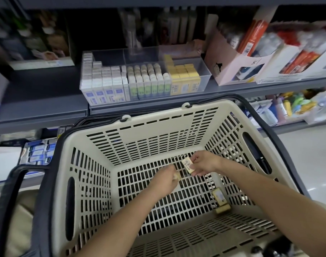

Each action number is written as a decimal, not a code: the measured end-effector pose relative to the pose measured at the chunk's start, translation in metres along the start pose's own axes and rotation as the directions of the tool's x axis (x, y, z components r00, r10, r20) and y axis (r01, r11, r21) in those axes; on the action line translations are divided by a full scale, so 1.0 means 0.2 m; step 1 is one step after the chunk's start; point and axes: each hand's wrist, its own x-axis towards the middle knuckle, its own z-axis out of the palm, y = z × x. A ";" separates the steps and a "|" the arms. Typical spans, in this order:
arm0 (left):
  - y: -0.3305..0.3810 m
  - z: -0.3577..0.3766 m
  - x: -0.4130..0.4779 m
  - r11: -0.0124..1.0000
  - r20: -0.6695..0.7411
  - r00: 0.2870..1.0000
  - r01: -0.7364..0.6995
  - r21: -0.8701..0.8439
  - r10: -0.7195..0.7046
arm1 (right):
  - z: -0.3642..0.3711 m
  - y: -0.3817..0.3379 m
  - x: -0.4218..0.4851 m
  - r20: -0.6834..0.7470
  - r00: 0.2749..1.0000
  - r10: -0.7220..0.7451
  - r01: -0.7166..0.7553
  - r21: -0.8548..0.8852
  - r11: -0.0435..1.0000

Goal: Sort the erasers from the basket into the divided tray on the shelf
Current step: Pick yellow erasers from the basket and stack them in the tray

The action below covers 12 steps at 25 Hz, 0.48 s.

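Both my hands reach down into a beige slotted basket (95, 182) with black handles. My right hand (203, 163) pinches a yellow-sleeved eraser (188, 165) near the basket floor. My left hand (165, 179) grips another small yellow eraser (177, 176), mostly hidden by the fingers. Two more yellow erasers lie at the floor's right side: one (218, 196) leaning on the wall, one (223, 208) flat below it. On the shelf above stands a clear divided tray (204, 69) with blue-sleeved erasers left, green-sleeved ones in the middle and yellow ones right.
A pink cardboard display box (230, 65) and packaged goods (295, 58) stand right of the tray. Dark boxes (38, 39) sit at the shelf's left. The shelf's grey front edge (47, 112) runs just above the basket rim. Lower shelves hold more stock on both sides.
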 end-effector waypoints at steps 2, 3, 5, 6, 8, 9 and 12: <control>0.01 -0.03 0.02 0.906 0.079 0.963 0.268 -0.329 -0.256 | 0.00 -0.01 -0.01 0.004 1.000 -0.001 0.001 -0.002 1.000; 0.01 -0.04 0.03 0.776 0.160 0.931 0.361 -0.517 -0.327 | 0.01 -0.01 -0.01 0.015 1.000 -0.001 0.002 -0.016 1.000; 0.01 -0.07 0.04 0.366 0.319 0.893 0.426 -0.828 -0.317 | 0.03 -0.02 -0.01 0.064 0.998 -0.009 0.012 -0.044 0.999; 0.02 -0.08 0.04 0.156 0.379 0.882 0.432 -0.888 -0.280 | 0.04 -0.01 -0.01 0.091 0.996 -0.021 0.025 -0.042 0.999; 0.02 -0.10 0.03 -0.116 0.438 0.872 0.423 -0.899 -0.217 | 0.06 -0.01 0.01 0.117 0.992 -0.047 0.049 -0.010 0.999; 0.03 -0.10 0.02 -0.147 0.443 0.875 0.421 -0.895 -0.194 | 0.07 -0.01 0.01 0.115 0.992 -0.059 0.058 0.012 0.998; 0.06 -0.12 -0.01 -0.030 0.452 0.872 0.455 -0.890 -0.188 | 0.01 0.02 0.02 0.101 0.993 -0.065 0.067 -0.018 0.998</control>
